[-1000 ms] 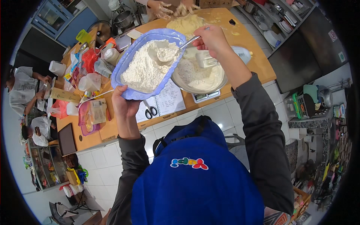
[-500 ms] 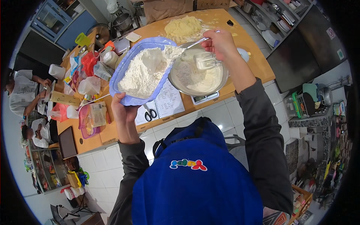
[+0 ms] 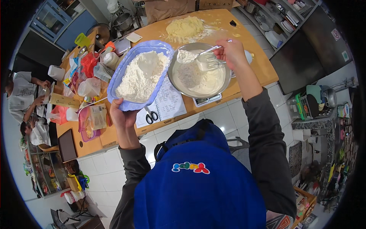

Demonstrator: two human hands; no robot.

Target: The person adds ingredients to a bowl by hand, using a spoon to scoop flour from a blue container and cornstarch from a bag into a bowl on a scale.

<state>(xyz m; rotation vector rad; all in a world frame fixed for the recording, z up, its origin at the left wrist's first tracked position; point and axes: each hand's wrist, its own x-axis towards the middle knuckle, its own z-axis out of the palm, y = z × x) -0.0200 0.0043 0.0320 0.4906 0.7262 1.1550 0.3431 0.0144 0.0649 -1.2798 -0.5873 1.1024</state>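
A blue-purple plastic tub (image 3: 113,86) of white flour (image 3: 133,82) is held tilted over the table's near edge. My left hand (image 3: 124,118) grips its near left rim. Closed round the handle of a metal spoon (image 3: 211,49), my right hand (image 3: 232,55) holds it above a steel mixing bowl (image 3: 228,78). Flour is heaped on the spoon. Inside the bowl lies pale cream batter (image 3: 209,82) with a patch of flour on it. A pale pronged utensil (image 3: 209,64) rests in the bowl beneath my right hand.
Under the bowl's near side shows a white scale (image 3: 207,100). Scissors (image 3: 151,116) lie on an open notebook (image 3: 170,105). Farther back sits yellow dough (image 3: 185,26) on floured wood. Bags and containers crowd the left, beyond which another person (image 3: 24,95) handles something.
My right hand has carried the floury spoon right, from the tub's edge to over the bowl. The tub has shifted slightly left and away from the bowl.
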